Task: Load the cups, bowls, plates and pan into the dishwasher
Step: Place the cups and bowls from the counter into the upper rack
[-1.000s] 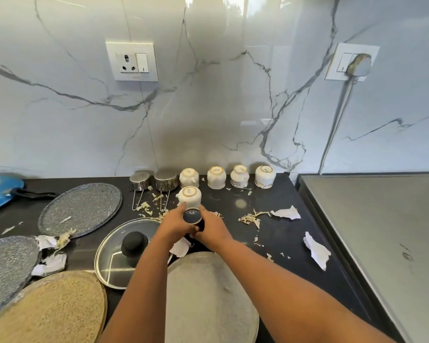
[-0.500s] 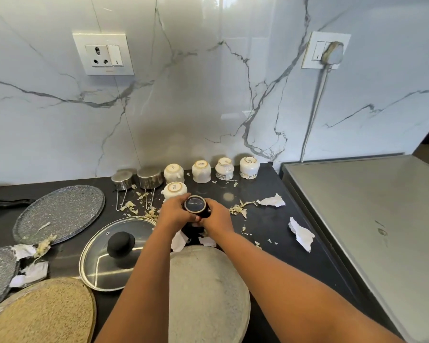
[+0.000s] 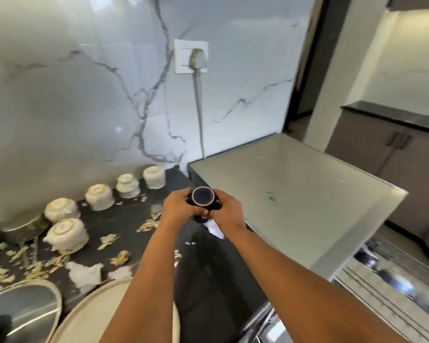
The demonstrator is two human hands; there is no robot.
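Both my hands hold a dark cup [image 3: 203, 197] upside down above the black counter [image 3: 124, 219], its ringed base facing me. My left hand [image 3: 176, 206] grips its left side, my right hand [image 3: 227, 212] its right side. Several white cups stand upside down along the marble wall, the nearest one [image 3: 66, 233] at left and another [image 3: 154, 177] by the corner. A beige plate [image 3: 89, 315] lies at the bottom edge, and a glass pan lid [image 3: 22, 308] at bottom left. The dishwasher's open rack [image 3: 391, 273] shows blurred at lower right.
A steel-topped appliance [image 3: 295, 194] stands right of the counter. Food scraps [image 3: 149, 225] and torn paper [image 3: 84, 274] litter the counter. A steel bowl [image 3: 25, 229] sits at far left. A plug and cord [image 3: 197, 60] hang on the wall. Cabinets [image 3: 386, 144] stand at the right.
My view has swung right and my hands have lifted the dark cup up and rightward off the counter; the dishwasher rack and cabinets have come into sight.
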